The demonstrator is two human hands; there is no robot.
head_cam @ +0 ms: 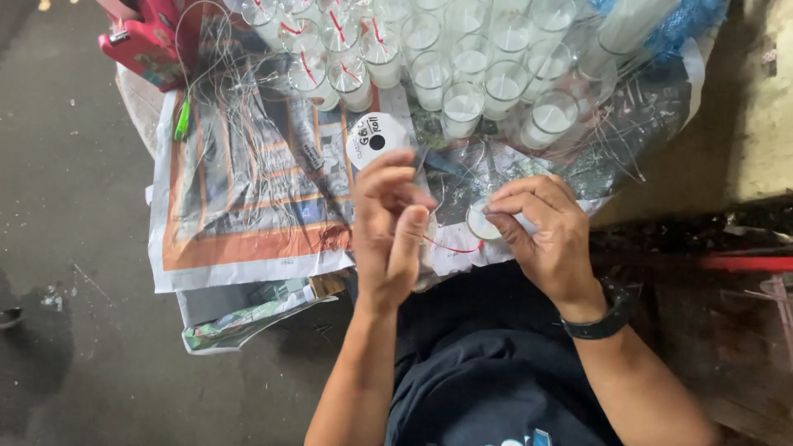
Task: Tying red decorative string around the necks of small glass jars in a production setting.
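Note:
My left hand (388, 227) is raised with its fingers pinched on the end of a thin red string (453, 246). The string runs to a small clear glass cup of white wax (480, 223). My right hand (541, 235) grips that cup, fingers curled over its rim. Both hands hover over a newspaper-covered surface (248, 198). Just beyond my left hand lies a white spool (376, 138) with a dark centre hole.
Several clear glass cups of white wax (462, 107) crowd the back of the surface; some at the left (310, 74) have red strings in them. Thin loose wires (223, 99), a green clip (181, 122) and a red object (144, 41) lie at the back left. Concrete floor (74, 314) surrounds it all.

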